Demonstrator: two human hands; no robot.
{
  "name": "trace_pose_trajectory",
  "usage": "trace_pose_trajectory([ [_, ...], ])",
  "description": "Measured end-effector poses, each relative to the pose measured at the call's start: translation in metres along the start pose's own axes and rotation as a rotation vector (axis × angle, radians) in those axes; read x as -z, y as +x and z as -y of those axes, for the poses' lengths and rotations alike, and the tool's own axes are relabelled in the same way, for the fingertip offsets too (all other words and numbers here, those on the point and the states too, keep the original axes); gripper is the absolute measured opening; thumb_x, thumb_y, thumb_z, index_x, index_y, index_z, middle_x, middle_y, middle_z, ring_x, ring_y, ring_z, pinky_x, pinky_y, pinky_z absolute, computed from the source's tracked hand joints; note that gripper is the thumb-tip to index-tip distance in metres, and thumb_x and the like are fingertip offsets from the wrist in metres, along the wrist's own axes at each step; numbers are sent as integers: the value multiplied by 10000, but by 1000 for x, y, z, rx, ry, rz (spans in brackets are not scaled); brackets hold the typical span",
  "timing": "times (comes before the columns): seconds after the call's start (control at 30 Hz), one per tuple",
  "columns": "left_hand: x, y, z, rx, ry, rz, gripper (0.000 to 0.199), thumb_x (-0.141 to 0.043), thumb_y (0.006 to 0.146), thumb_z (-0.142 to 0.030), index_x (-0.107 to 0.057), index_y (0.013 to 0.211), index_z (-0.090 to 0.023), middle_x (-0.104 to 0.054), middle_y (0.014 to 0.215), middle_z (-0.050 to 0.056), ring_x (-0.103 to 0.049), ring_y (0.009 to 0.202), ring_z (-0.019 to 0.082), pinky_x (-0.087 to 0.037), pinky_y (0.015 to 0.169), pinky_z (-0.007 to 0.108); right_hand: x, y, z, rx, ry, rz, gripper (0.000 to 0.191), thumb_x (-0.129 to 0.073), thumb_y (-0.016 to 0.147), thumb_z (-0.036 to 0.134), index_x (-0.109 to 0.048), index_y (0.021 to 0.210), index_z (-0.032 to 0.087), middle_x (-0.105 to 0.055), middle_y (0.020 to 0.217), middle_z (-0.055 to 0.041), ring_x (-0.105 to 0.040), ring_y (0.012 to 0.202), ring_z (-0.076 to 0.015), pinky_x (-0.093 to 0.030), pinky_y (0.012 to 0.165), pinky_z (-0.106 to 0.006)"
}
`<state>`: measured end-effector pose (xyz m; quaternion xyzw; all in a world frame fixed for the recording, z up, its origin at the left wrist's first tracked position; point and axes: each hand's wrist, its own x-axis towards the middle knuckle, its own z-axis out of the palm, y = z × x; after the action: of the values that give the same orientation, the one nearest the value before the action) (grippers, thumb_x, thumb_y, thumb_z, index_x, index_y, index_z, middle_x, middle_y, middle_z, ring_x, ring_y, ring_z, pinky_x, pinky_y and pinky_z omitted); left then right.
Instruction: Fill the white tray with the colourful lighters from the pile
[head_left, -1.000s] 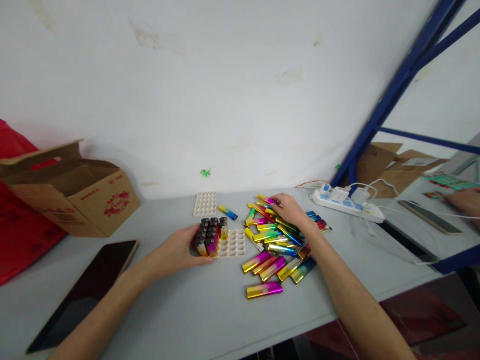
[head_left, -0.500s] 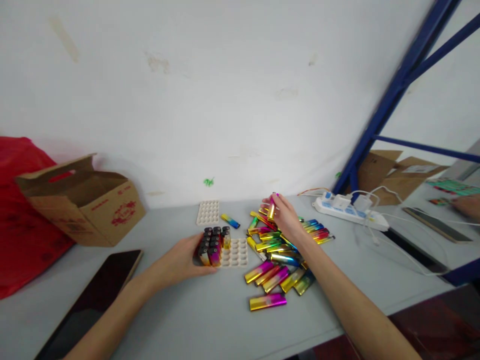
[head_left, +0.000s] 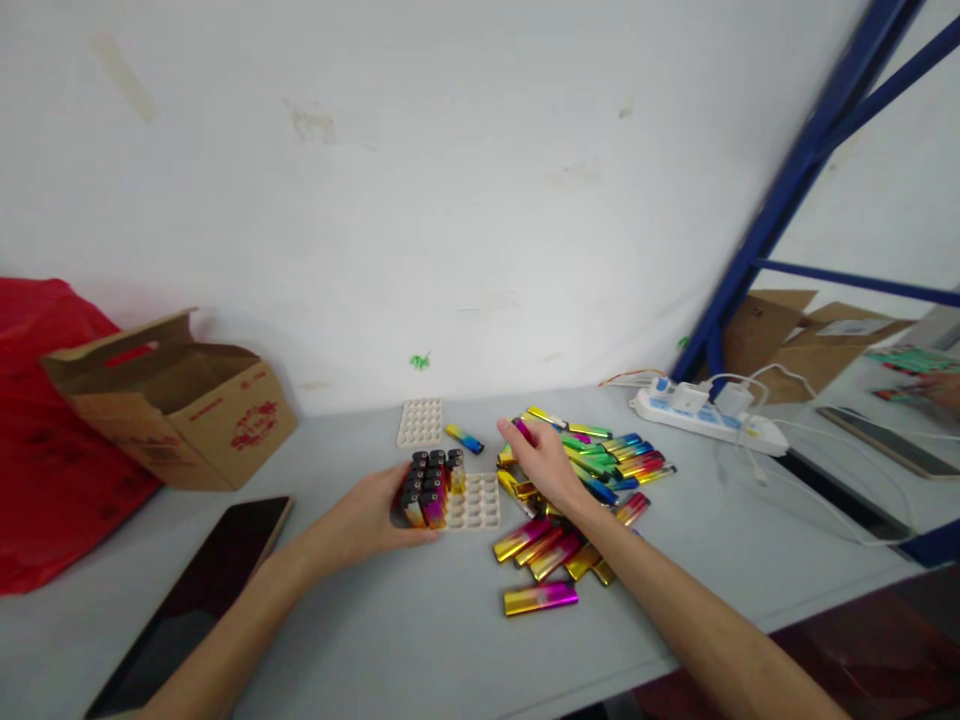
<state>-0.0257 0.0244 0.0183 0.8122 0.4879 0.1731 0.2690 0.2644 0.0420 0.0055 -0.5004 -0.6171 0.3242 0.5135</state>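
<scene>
My left hand (head_left: 373, 515) curls around a block of upright lighters (head_left: 429, 488) with black tops, thumb at the near side and fingers behind. They stand in the left part of a white pocketed tray (head_left: 480, 502); the pockets on its right side show bare. In my closed right hand (head_left: 547, 462) is a lighter (head_left: 523, 430) with a purple end, mostly covered by the fingers. That hand is just right of the tray, over a pile of shiny multicoloured lighters (head_left: 592, 460). Nearer to me, a yellow and purple lighter (head_left: 541, 599) lies on its side.
Behind lie a second white tray (head_left: 420, 422) and a blue-yellow lighter (head_left: 464, 438). At left are a cardboard box (head_left: 225, 420), a red bag (head_left: 60, 440) and a dark tablet (head_left: 195, 590). A power strip (head_left: 705, 420) with cables lies right, beside a blue frame (head_left: 780, 190).
My right hand has moved left and down from the back of the pile toward the tray, carrying the lighter. My left hand stays around the upright lighters. The view has shifted slightly.
</scene>
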Motion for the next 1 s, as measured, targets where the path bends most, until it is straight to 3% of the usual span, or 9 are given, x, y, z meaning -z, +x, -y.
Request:
trace_pose_trajectory([
  [0.23, 0, 0, -1, -15, -5, -12, 754, -929, 679, -604, -753, 1325, -256, -830, 1353, 127, -794, 1159, 425, -641, 1071, 539, -4, 0, -2, 94, -145, -54, 475, -555, 962, 502, -346, 606, 268, -369, 586, 57, -366, 607, -142, -278, 620, -312],
  [0.4, 1, 0, -2, -5, -7, -3, 780, -932, 692, -590, -737, 1360, -239, -820, 1385, 127, -786, 1199, 426, -623, 1102, 529, -2, -1, 0, 123, -130, -23, 504, -542, 1036, 588, -420, 668, 265, -448, 613, 53, -442, 624, -155, -322, 632, -309],
  [0.53, 1, 0, -2, 5, -15, 15, 766, -943, 691, -589, -724, 1339, -242, -807, 1405, 135, -775, 1240, 422, -621, 1104, 511, 2, -6, 8, 154, -126, 135, 453, -465, 1136, 594, -499, 822, 268, -574, 697, 33, -559, 669, -177, -407, 673, -305],
  [0.7, -1, -1, -1, 2, -61, 38, 731, -935, 738, -536, -696, 1354, -223, -802, 1413, 133, -777, 1238, 382, -611, 1109, 491, 4, -14, 21, 390, -343, 203, 448, -443, 1181, 540, -544, 850, 255, -686, 920, -58, -647, 875, -221, -471, 817, -338],
  [0.87, -1, -2, -1, -1, -48, 46, 703, -936, 740, -538, -704, 1323, -222, -811, 1394, 108, -782, 1230, 370, -612, 1095, 462, -3, -21, 23, 314, -410, 318, 549, -478, 1187, 563, -531, 738, 250, -614, 661, 13, -571, 618, -172, -381, 663, -308],
  [1.0, 0, -2, -3, -7, -29, 34, 695, -940, 729, -519, -708, 1321, -238, -819, 1388, 98, -783, 1229, 370, -613, 1087, 454, -10, -23, 19, 310, -464, 364, 510, -521, 1183, 563, -661, 820, 232, -710, 698, -15, -654, 635, -189, -408, 662, -293],
])
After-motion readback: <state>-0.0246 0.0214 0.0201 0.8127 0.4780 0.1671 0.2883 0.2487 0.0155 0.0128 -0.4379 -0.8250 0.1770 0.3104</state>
